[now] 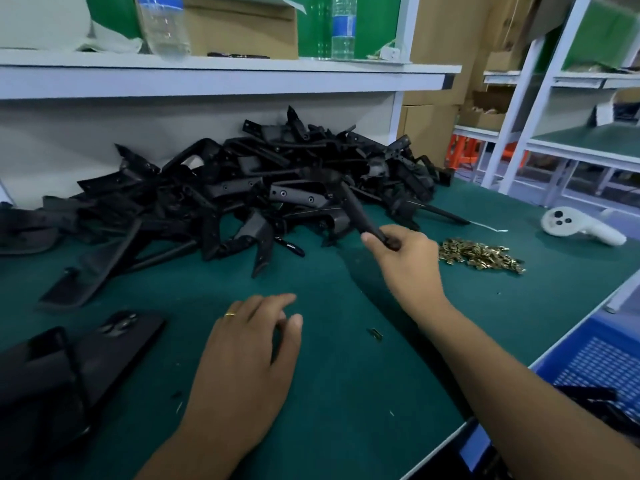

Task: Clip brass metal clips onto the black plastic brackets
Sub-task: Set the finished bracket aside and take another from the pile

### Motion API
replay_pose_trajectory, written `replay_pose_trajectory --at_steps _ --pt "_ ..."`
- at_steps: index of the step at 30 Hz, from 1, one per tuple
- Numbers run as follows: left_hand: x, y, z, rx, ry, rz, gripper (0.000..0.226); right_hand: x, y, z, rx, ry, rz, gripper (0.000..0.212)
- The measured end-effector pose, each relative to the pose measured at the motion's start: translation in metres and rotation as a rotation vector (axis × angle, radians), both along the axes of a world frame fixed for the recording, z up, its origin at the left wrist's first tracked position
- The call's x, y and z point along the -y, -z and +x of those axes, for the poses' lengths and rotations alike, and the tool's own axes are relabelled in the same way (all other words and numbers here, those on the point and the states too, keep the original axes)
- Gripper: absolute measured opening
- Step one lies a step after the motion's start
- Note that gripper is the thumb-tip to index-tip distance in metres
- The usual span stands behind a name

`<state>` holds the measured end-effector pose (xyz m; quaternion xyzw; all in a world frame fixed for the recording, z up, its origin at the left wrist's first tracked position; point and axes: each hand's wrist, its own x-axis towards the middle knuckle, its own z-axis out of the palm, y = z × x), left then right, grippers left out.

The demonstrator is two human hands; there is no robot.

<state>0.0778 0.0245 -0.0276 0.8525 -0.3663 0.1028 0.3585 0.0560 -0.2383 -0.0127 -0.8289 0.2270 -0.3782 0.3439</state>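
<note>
Gripping the near end of a long black bracket (pixel 349 202), the right hand (pixel 407 259) has its thumb and curled fingers closed round the slim stem, which slants up and away from the hand toward the heap behind it. That heap of black plastic brackets (pixel 242 188) is piled against the white back panel under the shelf (pixel 221 76), spreading from the far left across the green mat (pixel 329 375) almost to the white upright on the right. Some pieces have slid forward onto the mat at the left.

Just to the right of the gripping hand lies a small mound of brass clips (pixel 479 254), resting on the mat and apart from the brackets. One loose clip (pixel 375 333) lies alone on the mat between the two forearms.

Nearer the person, the left hand (pixel 249 355) rests palm down with fingers relaxed and slightly spread, holding nothing; a gold ring (pixel 229 314) shows on one finger. To its left lies a dark phone (pixel 117 344), camera side up, beside other black items.

A white controller (pixel 578 226) sits at the far right of the mat. A blue perforated bin (pixel 599 362) stands off the right edge, and two clear bottles (pixel 162 26) stand on the shelf.
</note>
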Motion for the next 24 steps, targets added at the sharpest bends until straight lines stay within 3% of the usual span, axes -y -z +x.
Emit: replay_pose_trajectory --at_steps 5,9,11,13,15,18,22,24 --pt "0.001 0.004 -0.001 -0.162 0.036 -0.225 0.080 -0.099 -0.013 -0.057 0.110 -0.180 0.005 0.021" --pt "-0.001 -0.001 -0.007 -0.180 0.016 -0.379 0.041 -0.153 0.010 -0.078 -0.042 -0.341 -0.050 0.011" --pt "-0.001 -0.002 -0.007 -0.139 -0.044 -0.369 0.024 -0.159 0.017 -0.083 -0.128 -0.450 -0.034 0.019" --pt "-0.002 -0.001 -0.002 -0.134 -0.042 -0.280 0.022 -0.147 0.019 -0.089 -0.163 -0.487 -0.057 0.026" --pt "-0.001 0.002 0.002 -0.136 0.002 0.012 0.058 -0.118 0.017 -0.098 -0.122 -0.338 -0.070 0.021" --pt "0.004 0.004 -0.005 0.133 -0.001 0.409 0.066 -0.076 0.013 -0.108 -0.150 -0.043 -0.063 0.012" --pt "0.008 0.004 -0.006 0.124 -0.012 0.464 0.065 -0.072 0.024 -0.105 -0.240 -0.012 -0.064 0.023" --pt "0.006 0.006 -0.003 0.108 -0.007 0.420 0.062 -0.075 0.026 -0.099 -0.257 -0.019 -0.144 0.015"
